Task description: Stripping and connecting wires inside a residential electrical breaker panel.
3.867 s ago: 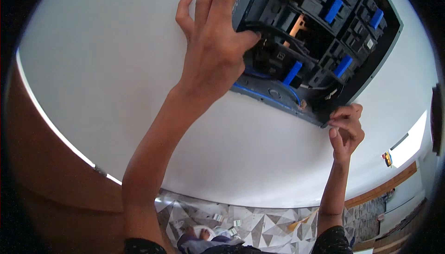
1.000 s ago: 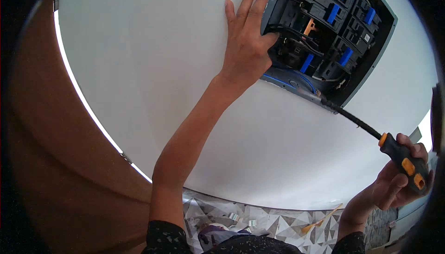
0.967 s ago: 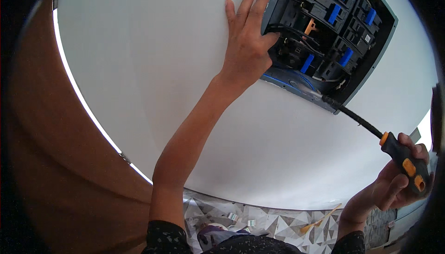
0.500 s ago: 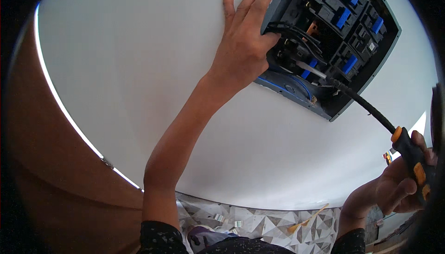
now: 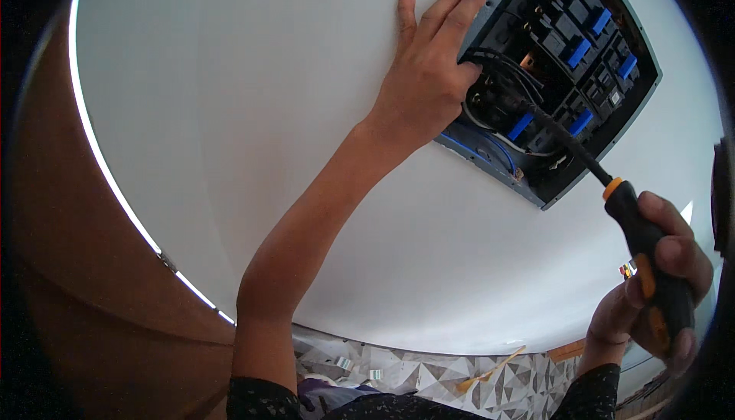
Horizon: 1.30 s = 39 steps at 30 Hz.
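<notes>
An electrical panel box (image 5: pixel 498 166) is set in the white wall at the upper right, its cover off. Inside sit black circuit breakers with blue switches (image 5: pixel 579 53) and a bundle of black wires (image 5: pixel 501 58). My left hand (image 5: pixel 429 75) rests at the box's left edge, fingers stretched out against the wall, thumb reaching over the edge beside the wires. In my right hand (image 5: pixel 664 267) is a black and orange screwdriver (image 5: pixel 639 228), gripped by its handle. Its dark shaft slants up into the box, the tip among the lower-left breakers; exact contact is hard to make out.
White wall (image 5: pixel 329 52) surrounds the box. Blue wires (image 5: pixel 498 152) run along the box's lower edge. Below lies a patterned floor (image 5: pixel 436 370) with a yellow broom-like object (image 5: pixel 490 374) and small white pieces. A brown surface (image 5: pixel 99 267) fills the left side.
The screwdriver has moved left and its tip deeper into the box among the breakers. My right hand has turned with the handle. The left hand keeps its place at the box edge.
</notes>
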{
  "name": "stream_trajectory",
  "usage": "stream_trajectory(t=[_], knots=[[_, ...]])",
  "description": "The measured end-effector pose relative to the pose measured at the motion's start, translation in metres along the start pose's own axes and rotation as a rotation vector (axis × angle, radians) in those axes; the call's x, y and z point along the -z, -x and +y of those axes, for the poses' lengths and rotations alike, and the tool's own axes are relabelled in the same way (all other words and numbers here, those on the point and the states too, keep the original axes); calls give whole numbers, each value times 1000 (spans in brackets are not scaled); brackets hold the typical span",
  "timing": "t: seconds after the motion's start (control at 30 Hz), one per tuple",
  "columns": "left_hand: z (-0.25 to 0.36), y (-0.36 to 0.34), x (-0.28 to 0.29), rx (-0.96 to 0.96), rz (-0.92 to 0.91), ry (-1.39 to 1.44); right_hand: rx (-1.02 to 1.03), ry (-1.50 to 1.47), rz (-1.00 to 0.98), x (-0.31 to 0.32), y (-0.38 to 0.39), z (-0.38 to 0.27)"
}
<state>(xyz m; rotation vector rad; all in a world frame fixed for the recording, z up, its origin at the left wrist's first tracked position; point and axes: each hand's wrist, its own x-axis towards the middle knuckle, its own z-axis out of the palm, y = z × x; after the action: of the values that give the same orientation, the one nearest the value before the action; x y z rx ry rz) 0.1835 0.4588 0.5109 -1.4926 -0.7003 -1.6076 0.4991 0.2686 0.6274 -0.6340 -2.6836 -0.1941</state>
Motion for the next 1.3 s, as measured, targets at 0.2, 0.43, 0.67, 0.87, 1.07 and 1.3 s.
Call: stream_trajectory(t=[0.2,0.43,0.67,0.87,1.07,1.3], knots=[[-3,7,4,13,-41,13,4,-11,39,-14,11,13],[3,1,0,38,-46,37,-33,-73,115,-45,-35,-14],[3,0,2,42,-46,44,-236,-273,223,-48,-42,-35],[3,0,1,40,-54,54,-248,-298,296,-53,-46,-39],[3,-2,1,45,-54,75,-285,-280,381,-58,-45,-46],[5,-3,4,38,-61,99,-226,-272,324,-56,-46,-39]])
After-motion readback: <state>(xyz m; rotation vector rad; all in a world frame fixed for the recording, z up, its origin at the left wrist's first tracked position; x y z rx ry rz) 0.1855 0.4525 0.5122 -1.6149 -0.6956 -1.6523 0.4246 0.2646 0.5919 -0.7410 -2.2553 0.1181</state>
